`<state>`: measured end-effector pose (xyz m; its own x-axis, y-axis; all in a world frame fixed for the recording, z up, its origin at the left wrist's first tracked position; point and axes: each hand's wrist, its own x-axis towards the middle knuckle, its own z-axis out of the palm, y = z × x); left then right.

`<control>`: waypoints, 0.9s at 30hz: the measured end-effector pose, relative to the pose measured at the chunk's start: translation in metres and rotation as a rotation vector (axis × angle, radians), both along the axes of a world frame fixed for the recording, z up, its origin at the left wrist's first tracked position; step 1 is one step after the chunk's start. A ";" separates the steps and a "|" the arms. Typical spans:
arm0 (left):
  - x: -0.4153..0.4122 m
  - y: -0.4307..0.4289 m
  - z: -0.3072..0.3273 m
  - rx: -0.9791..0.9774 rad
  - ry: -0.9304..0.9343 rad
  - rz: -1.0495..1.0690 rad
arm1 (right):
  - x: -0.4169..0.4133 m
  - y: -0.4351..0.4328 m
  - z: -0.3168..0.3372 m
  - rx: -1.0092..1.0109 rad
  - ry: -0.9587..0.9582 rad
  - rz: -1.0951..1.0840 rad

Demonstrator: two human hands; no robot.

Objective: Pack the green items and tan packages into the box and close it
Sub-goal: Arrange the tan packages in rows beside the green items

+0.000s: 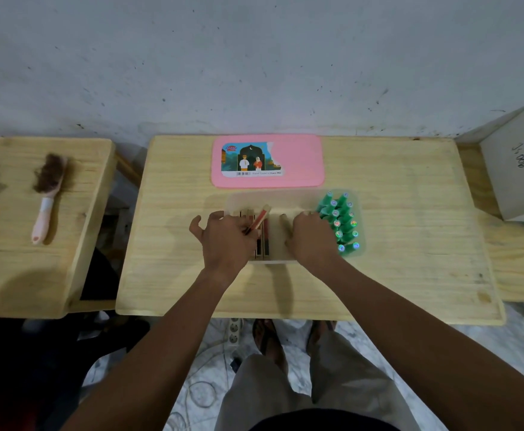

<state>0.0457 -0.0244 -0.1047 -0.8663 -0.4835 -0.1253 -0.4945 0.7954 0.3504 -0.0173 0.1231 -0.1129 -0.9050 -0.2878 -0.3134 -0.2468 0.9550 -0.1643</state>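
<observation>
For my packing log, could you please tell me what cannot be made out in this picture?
Head view:
1. Count of tan packages in the box: covered by left hand and right hand.
2. Right hand's grip: hidden by its own back.
3. Print on green items' caps: too small.
4. Grey carton: cut by right edge.

This looks like a small packing workshop. A plain wooden worktop [410,197] and a second one [21,275] stand against a scuffed, spotted white wall [254,57]. A cardboard box [515,169] has a code written on it by hand. A brush [47,194] lies out. A power strip [235,332] and cables [204,390] lie on the floor [487,353].
</observation>
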 end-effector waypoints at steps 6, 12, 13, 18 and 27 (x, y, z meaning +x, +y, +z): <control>0.003 -0.002 0.010 -0.130 0.102 0.005 | -0.012 -0.003 -0.008 -0.645 -0.321 -0.447; -0.004 -0.001 0.014 -0.297 -0.038 -0.050 | -0.013 0.000 0.002 -1.179 -0.981 -0.682; -0.005 -0.001 0.015 -0.310 -0.064 -0.066 | -0.013 0.000 0.001 -1.170 -0.989 -0.668; -0.011 -0.002 0.015 -0.391 -0.123 -0.169 | -0.018 -0.005 0.001 -1.221 -1.049 -0.701; -0.013 -0.005 0.014 -0.510 -0.219 -0.316 | -0.023 -0.009 0.004 -1.276 -1.218 -0.849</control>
